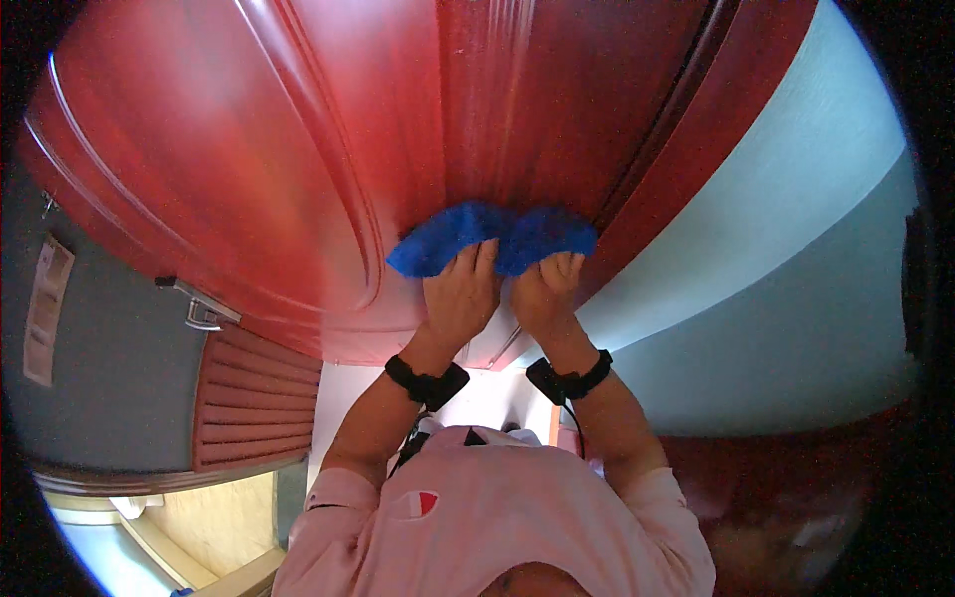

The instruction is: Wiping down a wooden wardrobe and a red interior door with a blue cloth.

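A blue cloth [448, 237] is spread against a glossy red panelled door [403, 134], which rises before me. My left hand [464, 291] grips the cloth's left part, its fingers bent over the lower edge. Close beside it on the right, my right hand [548, 287] holds the other part of the same cloth, which is bunched between the two hands. Fingertips of both hands are partly hidden by the fabric. Each wrist wears a black strap with a small box-shaped device.
To the left are a metal latch or handle [203, 306], a red louvred panel [257, 399] and a grey surface with a pale strip [48, 310]. A pale wall [746, 224] curves along the right. White floor shows below my hands.
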`<state>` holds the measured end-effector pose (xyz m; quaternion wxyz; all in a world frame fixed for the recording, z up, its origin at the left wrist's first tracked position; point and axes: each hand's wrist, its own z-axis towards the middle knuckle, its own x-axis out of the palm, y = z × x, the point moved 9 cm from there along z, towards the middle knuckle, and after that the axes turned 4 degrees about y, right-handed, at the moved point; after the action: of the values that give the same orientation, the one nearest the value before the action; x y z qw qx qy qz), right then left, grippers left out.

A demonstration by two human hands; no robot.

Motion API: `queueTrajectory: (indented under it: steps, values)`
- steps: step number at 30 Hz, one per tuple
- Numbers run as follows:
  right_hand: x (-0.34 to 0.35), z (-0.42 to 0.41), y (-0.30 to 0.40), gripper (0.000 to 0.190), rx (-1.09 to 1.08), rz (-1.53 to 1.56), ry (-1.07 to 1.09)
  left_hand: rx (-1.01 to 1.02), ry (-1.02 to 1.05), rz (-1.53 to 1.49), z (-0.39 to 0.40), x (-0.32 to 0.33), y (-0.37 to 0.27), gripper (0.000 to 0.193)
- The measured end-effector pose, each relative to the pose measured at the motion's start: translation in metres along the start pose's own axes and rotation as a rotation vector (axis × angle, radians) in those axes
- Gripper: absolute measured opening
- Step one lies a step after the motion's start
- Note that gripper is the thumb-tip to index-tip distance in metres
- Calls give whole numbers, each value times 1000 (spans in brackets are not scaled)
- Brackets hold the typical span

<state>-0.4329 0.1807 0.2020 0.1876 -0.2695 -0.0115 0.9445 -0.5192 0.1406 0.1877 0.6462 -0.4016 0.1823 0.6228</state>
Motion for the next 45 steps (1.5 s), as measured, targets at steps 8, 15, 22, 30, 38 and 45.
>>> queueTrajectory:
  steps: [8,15,22,30,38,45]
  values:
    - [22,-53,3,10,80,100,102,28,167,178,-38,50,2,45]
    - [-43,-24,-19,13,123,-160,-80,178,78,-33,18,5,-61,47]
    - [10,-77,-56,41,280,-33,188,411,-14,123,-27,81,-50,41]
    - [22,-85,-18,15,123,64,176,27,141,185,-32,53,-15,42]
    - [76,-96,7,16,96,88,357,-11,141,258,-61,67,31,35]
    - [41,-34,29,7,-19,122,184,-173,99,176,-39,11,45,35]
